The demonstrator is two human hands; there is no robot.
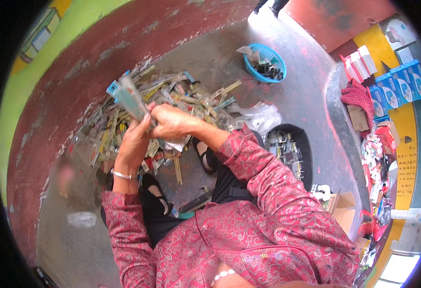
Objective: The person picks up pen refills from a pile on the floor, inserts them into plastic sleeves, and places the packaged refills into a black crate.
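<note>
My left hand point(134, 140), with a silver bangle on its wrist, is closed around the lower end of a long flat package point(133, 100). My right hand point(169, 120) pinches the same package just above and to the right of the left one. The package looks pale green with a blue end and is blurred, so its contents cannot be made out. Below both hands, a heap of long thin packages and strips point(106, 139) in yellow, green and clear wrapping spreads over the floor. Part of that heap is hidden by my hands and forearms.
A blue plastic basket point(264, 79) with dark pieces stands at the far right. Nearer are a white plastic bag point(265, 116) and a black tub point(307, 156) of small items. Blue boxes point(396, 91) and a cardboard box point(344, 211) line the right. A clear plastic piece point(81, 219) lies left.
</note>
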